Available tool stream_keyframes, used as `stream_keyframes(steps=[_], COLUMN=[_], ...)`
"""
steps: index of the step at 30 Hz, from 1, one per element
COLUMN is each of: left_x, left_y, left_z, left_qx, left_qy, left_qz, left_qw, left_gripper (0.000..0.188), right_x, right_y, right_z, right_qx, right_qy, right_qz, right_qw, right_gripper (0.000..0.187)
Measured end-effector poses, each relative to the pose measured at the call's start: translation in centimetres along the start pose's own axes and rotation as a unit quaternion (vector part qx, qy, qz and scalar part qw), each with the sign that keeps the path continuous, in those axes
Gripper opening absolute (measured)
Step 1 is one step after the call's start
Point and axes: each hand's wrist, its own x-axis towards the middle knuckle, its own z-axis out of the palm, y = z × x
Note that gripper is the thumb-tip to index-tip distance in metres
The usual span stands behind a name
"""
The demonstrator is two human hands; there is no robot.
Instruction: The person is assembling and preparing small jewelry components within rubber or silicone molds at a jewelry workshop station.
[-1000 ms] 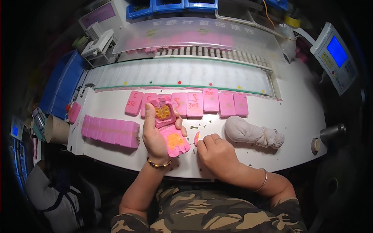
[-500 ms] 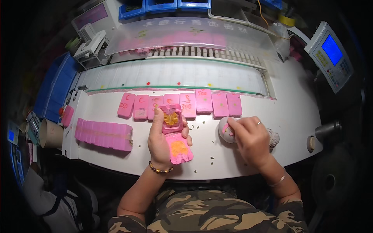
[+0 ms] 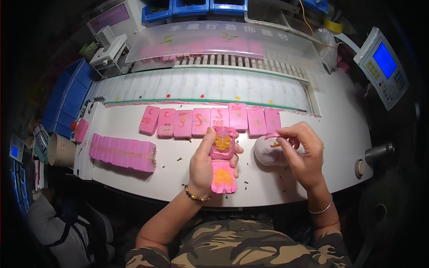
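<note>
A white tabletop (image 3: 254, 192) forms the work surface. On its right side lies a light-grey, cloth-wrapped, rounded bundle (image 3: 267, 154). The right hand (image 3: 306, 154) is positioned over the bundle and covers most of its right portion; contact between hand and bundle cannot be determined.

The left hand (image 3: 201, 169) grips an opened, two-part pink block of soft-looking material (image 3: 223, 155) above the near-centre of the tabletop: thumb along the left edge, fingers behind, fingertips showing at the right edge. The rear face and the hand's palm side are concealed. The far part is a deep recess with raised, uneven walls; the near part is a flatter flap with a ragged near edge.

Seated in the recess is a glossy yellow, roundish piece with a lobed outline (image 3: 222, 142); fine relief is not resolvable. The flap bears a mottled orange patch (image 3: 223, 177).

The right thumb and fingers pinch a thin, curved pink strip (image 3: 271, 136), partly hidden by the fingertips.
</note>
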Motion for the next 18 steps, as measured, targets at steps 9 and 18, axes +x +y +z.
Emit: stream_keyframes(steps=[9, 18], left_x=[-0.1, 0.3], left_y=[-2.0, -3.6], left_z=[1.6, 0.4], left_qx=[-0.082, -0.166], left_qy=[-0.029, -0.023], left_qz=[-0.103, -0.002], left_qw=[0.991, 0.986], left_gripper=[0.05, 0.044], right_x=[0.2, -0.8], right_y=[-2.4, -2.4], right_z=[3.1, 4.8], right_qx=[-0.161, -0.186], right_qy=[0.042, -0.046], right_qz=[-0.259, -0.245], right_qw=[0.951, 0.95], right_gripper=[0.033, 0.028])
